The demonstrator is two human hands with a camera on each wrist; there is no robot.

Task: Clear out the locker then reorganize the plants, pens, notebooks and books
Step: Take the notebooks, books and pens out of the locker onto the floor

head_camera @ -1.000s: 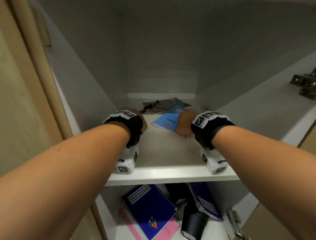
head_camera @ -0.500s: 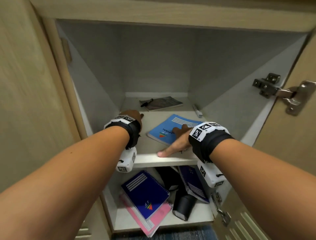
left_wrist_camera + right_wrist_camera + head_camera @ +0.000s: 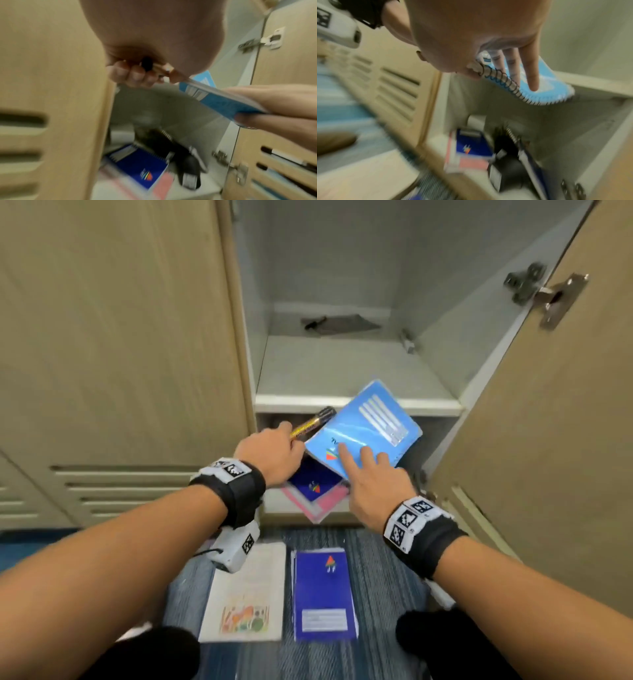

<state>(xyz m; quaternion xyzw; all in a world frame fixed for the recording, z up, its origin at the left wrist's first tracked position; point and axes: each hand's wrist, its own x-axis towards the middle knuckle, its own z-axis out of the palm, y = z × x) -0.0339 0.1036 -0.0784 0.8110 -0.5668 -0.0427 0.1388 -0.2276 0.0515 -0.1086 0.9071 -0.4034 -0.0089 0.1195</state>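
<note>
My right hand (image 3: 363, 463) grips a light blue spiral notebook (image 3: 370, 422) in front of the locker, fingers (image 3: 530, 75) spread on its cover, the thumb hidden under it. The notebook (image 3: 546, 89) hangs tilted just below the upper shelf's edge (image 3: 356, 404). Beside it, my left hand (image 3: 287, 441) grips a gold marker with a black cap (image 3: 313, 422); its fingers (image 3: 135, 75) curl round the barrel. A dark blue notebook (image 3: 313, 482) lies on a pink one (image 3: 329, 503) in the lower compartment.
A dark flat item (image 3: 339, 324) and a small pen (image 3: 407, 341) lie at the back of the upper shelf. On the carpet below lie a white book (image 3: 246, 587) and a dark blue notebook (image 3: 323, 594). The locker door (image 3: 548, 457) stands open at the right.
Both hands have drawn back out of the upper shelf. The right brought the light blue notebook out past the shelf edge; the left came out holding the marker.
</note>
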